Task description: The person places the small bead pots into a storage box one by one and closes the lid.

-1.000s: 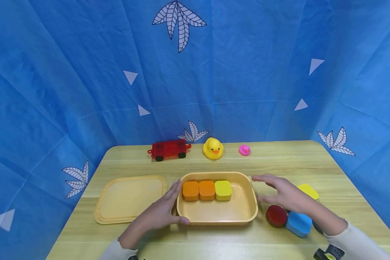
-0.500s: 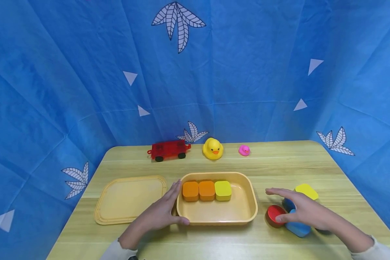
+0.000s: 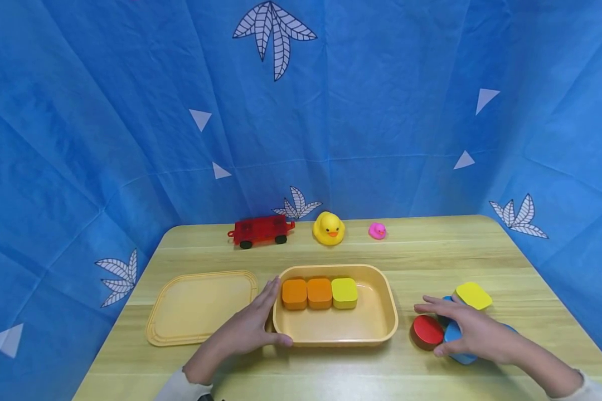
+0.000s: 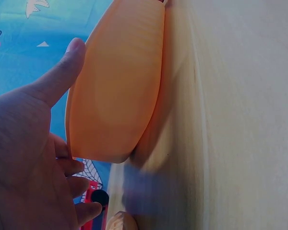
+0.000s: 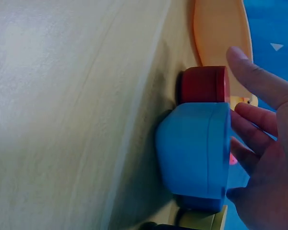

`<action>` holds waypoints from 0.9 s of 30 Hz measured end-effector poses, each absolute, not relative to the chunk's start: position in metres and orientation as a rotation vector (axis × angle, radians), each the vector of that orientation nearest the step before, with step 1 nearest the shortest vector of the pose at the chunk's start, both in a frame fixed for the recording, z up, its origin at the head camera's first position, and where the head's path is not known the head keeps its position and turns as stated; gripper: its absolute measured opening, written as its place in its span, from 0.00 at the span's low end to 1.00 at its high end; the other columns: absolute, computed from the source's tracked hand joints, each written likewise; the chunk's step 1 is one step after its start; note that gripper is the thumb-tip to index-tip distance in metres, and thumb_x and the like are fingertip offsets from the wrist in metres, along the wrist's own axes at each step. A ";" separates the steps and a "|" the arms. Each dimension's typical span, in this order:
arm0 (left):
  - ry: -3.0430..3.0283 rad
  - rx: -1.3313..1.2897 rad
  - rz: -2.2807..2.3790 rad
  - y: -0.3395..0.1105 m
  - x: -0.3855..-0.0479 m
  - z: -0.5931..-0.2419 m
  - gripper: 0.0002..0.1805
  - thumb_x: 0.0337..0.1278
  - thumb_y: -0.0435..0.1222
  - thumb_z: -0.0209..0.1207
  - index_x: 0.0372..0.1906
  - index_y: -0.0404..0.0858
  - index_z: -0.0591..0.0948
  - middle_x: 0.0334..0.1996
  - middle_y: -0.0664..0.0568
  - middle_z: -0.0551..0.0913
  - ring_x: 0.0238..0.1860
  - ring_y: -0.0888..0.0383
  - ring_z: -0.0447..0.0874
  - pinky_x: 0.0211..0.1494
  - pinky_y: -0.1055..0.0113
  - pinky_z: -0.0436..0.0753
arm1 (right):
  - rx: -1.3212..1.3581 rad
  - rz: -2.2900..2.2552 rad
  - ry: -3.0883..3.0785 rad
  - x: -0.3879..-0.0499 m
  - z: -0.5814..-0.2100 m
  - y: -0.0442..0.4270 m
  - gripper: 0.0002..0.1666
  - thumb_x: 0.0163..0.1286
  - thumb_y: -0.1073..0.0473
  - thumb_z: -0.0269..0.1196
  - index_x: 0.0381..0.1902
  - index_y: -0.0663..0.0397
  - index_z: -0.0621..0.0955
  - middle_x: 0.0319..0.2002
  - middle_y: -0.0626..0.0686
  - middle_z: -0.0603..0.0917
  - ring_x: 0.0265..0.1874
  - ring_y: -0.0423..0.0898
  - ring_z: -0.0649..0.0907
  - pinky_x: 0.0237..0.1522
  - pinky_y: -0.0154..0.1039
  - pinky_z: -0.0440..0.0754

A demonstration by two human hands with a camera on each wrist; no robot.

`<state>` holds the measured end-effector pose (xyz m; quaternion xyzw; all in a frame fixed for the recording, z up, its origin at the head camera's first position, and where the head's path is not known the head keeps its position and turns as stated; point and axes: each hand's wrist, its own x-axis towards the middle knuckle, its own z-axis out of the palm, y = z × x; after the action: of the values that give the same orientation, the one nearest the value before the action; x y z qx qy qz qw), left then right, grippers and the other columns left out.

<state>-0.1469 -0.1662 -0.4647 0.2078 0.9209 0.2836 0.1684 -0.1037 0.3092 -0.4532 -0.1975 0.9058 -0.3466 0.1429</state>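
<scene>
Blue leaf-print cloth [image 3: 381,100] is hanging behind a wood-grain table [image 3: 341,373]. At lower center, a left hand [image 3: 246,328] is gripping the left end of a tan tray [image 3: 331,328] holding two orange blocks [image 3: 294,291] and a yellow block [image 3: 344,291]; at lower right, a right hand [image 3: 479,331], opened wide, is hanging over a blue block [image 5: 194,148] near a round red block [image 3: 428,329].
</scene>
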 end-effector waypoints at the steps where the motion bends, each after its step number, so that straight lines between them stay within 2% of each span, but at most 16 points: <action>1: 2.621 0.593 0.805 -0.166 -0.147 -0.465 0.70 0.48 0.67 0.69 0.85 0.52 0.37 0.85 0.51 0.37 0.84 0.46 0.40 0.77 0.39 0.62 | -0.563 -0.996 2.615 -0.104 -0.454 0.309 0.46 0.52 0.45 0.80 0.68 0.48 0.79 0.73 0.69 0.69 0.70 0.86 0.53 0.63 0.83 0.54; 3: 2.621 0.594 0.804 -0.166 -0.147 -0.465 0.70 0.48 0.67 0.69 0.85 0.52 0.37 0.85 0.50 0.37 0.84 0.46 0.40 0.77 0.39 0.62 | -0.562 -0.971 2.628 -0.104 -0.456 0.308 0.45 0.51 0.45 0.81 0.67 0.48 0.80 0.73 0.69 0.70 0.70 0.87 0.51 0.64 0.83 0.50; 7: 2.625 0.601 0.802 -0.166 -0.147 -0.464 0.70 0.48 0.66 0.70 0.85 0.51 0.37 0.85 0.49 0.37 0.84 0.46 0.40 0.77 0.39 0.62 | -0.574 -0.942 2.638 -0.104 -0.457 0.307 0.43 0.51 0.47 0.81 0.65 0.47 0.82 0.72 0.68 0.71 0.70 0.87 0.52 0.64 0.83 0.50; 16: 2.629 0.603 0.808 -0.166 -0.147 -0.466 0.70 0.48 0.66 0.70 0.85 0.51 0.37 0.85 0.49 0.37 0.84 0.46 0.40 0.77 0.39 0.62 | -0.635 -0.947 2.629 -0.107 -0.458 0.307 0.39 0.55 0.49 0.79 0.64 0.51 0.82 0.71 0.67 0.74 0.70 0.75 0.66 0.68 0.81 0.48; 22: 2.627 0.600 0.814 -0.166 -0.147 -0.467 0.70 0.47 0.67 0.70 0.85 0.51 0.37 0.85 0.49 0.37 0.84 0.46 0.40 0.78 0.39 0.61 | -0.649 -0.929 2.649 -0.109 -0.456 0.305 0.38 0.56 0.48 0.78 0.64 0.51 0.82 0.69 0.66 0.76 0.70 0.75 0.67 0.67 0.80 0.49; 25: 2.628 0.600 0.814 -0.167 -0.148 -0.467 0.70 0.47 0.67 0.70 0.85 0.52 0.37 0.85 0.49 0.37 0.84 0.46 0.40 0.77 0.39 0.62 | -0.673 -0.915 2.685 -0.110 -0.454 0.304 0.38 0.58 0.48 0.78 0.65 0.51 0.81 0.66 0.61 0.80 0.68 0.72 0.71 0.76 0.67 0.47; 27: 2.629 0.601 0.814 -0.167 -0.148 -0.467 0.70 0.47 0.66 0.70 0.85 0.52 0.37 0.85 0.49 0.37 0.84 0.46 0.40 0.77 0.39 0.62 | -0.710 -0.906 2.713 -0.111 -0.452 0.304 0.38 0.59 0.48 0.77 0.67 0.51 0.80 0.65 0.57 0.82 0.67 0.69 0.75 0.81 0.45 0.41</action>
<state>-0.1475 -0.1668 -0.4674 0.2107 0.9210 0.2851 0.1614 -0.1115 0.3040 -0.4520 -0.2399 0.9162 -0.3059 0.0973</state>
